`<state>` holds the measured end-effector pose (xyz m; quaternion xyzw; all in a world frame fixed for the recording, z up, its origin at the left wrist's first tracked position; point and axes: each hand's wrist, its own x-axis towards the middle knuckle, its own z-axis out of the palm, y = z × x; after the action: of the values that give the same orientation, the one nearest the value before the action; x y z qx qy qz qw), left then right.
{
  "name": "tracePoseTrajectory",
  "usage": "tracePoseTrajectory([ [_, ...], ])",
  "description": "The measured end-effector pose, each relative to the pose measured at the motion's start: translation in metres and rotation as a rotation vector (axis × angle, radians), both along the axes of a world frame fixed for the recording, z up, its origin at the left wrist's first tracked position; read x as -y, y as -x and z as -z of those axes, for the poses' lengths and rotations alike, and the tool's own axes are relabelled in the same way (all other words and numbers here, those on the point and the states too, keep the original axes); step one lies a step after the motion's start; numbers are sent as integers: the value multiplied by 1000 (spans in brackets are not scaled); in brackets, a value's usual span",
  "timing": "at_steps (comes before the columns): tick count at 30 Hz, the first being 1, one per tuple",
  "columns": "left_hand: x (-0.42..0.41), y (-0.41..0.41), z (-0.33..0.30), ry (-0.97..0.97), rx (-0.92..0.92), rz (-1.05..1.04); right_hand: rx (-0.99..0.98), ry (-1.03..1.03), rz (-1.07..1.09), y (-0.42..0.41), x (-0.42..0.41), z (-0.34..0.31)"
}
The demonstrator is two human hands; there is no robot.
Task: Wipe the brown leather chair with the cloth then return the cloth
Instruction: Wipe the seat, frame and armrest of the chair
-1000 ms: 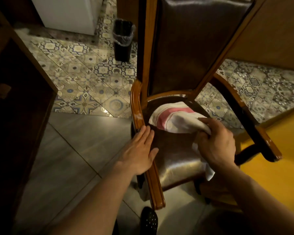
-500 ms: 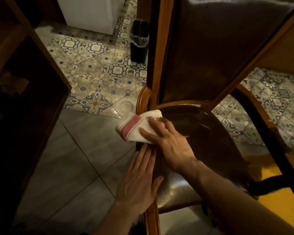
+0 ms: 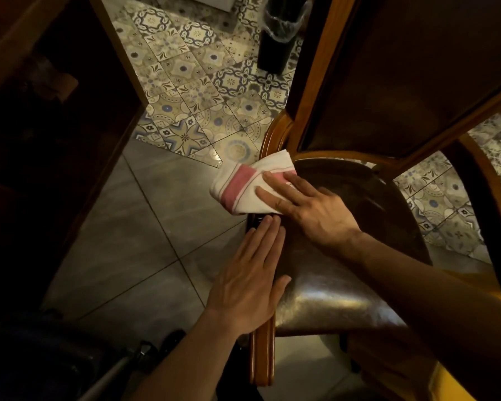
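The brown leather chair (image 3: pixel 344 290) with its wooden frame fills the right half of the view, its tall back rising at the top right. A white cloth (image 3: pixel 245 185) with a pink stripe lies folded over the seat's back left corner and the left armrest. My right hand (image 3: pixel 307 206) presses flat on the cloth, fingers spread and pointing left. My left hand (image 3: pixel 252 276) lies flat on the left armrest nearer to me, fingers together, just below the cloth and holding nothing.
A black waste bin (image 3: pixel 281 33) with a clear liner stands on the patterned floor tiles behind the chair. Dark wooden furniture (image 3: pixel 55 117) closes off the left side. Grey floor tiles lie between it and the chair. A yellow surface (image 3: pixel 451 383) shows at the bottom right.
My right hand has swept the cloth from the middle of the seat to its back left corner over the armrest. The left hand has stayed on the armrest. The view has moved closer.
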<state>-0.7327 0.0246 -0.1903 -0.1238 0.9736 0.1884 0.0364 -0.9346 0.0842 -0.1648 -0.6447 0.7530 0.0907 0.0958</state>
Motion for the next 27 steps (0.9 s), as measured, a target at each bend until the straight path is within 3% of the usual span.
tracePoseTrajectory([
  [15, -3, -2, 5, 4, -7, -8, -74, 21, 226, 35, 60, -6],
  [27, -3, -2, 6, 26, -3, -12, 105, 80, 215, 9, 26, -1],
])
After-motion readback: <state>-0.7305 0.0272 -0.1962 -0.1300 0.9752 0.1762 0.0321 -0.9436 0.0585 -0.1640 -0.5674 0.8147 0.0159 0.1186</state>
